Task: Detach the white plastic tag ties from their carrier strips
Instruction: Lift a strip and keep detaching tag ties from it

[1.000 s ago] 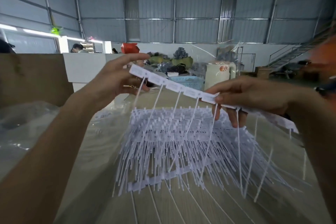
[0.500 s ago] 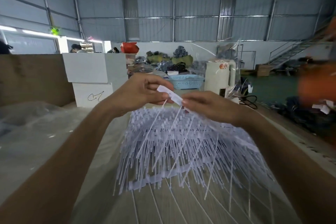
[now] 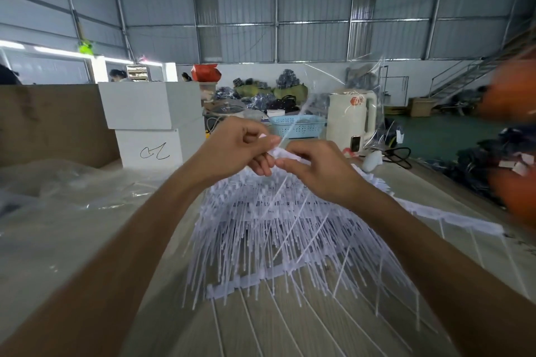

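Tag ties point(image 3: 278, 229) lie heaped w/ their carrier strips mid-tabletop point(image 3: 87, 240), thin tails fanning toward the camera. Head view: left hand point(image 3: 232, 148) and right hand point(image 3: 316, 168) meet just above the heap, each grip pinching an end of one carrier strip point(image 3: 285, 155), fingers curled. That strip trails off to the right past the right forearm. Behind: white boxes point(image 3: 145, 119), blue basket point(image 3: 298, 126), cream kettle point(image 3: 352, 119).

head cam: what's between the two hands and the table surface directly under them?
In the head view, a heaped pile of white tag ties fills that stretch. The left hand and right hand pinch one strip above it; the bare table shows only nearer the camera.
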Demonstrator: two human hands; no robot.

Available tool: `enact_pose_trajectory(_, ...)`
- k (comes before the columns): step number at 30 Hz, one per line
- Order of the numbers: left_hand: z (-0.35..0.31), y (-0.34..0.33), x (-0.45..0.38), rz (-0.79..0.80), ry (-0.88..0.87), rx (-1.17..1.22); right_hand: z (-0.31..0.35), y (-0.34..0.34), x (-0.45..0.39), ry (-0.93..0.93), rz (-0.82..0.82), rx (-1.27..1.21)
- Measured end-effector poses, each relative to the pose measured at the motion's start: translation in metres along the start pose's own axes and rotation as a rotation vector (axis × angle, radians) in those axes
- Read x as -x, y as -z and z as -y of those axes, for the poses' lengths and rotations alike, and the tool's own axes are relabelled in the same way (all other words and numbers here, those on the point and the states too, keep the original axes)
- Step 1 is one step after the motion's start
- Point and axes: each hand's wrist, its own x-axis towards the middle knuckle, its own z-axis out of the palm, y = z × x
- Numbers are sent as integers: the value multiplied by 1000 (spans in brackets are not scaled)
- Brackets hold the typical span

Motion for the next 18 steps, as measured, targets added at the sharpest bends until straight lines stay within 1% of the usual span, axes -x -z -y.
enact_pose_trajectory(4,4,10,4,26,62,92,-5,5,1,-54,64,3)
enact_pose_trajectory(7,8,12,5,-18,84,115,-6,6,1,-65,112,-1)
enact_pose_trajectory(10,12,11,4,-67,83,97,-8,5,1,-89,120,-45)
enact_pose_trajectory(13,13,15,3,-78,80,136,-11,6,4,-110,134,-93)
enact_pose_trajectory(15,14,17,3,-74,72,152,-10,6,5,-142,153,-153)
enact_pose_trajectory(18,15,20,3,-82,69,195,-6,8,4,-207,174,-334)
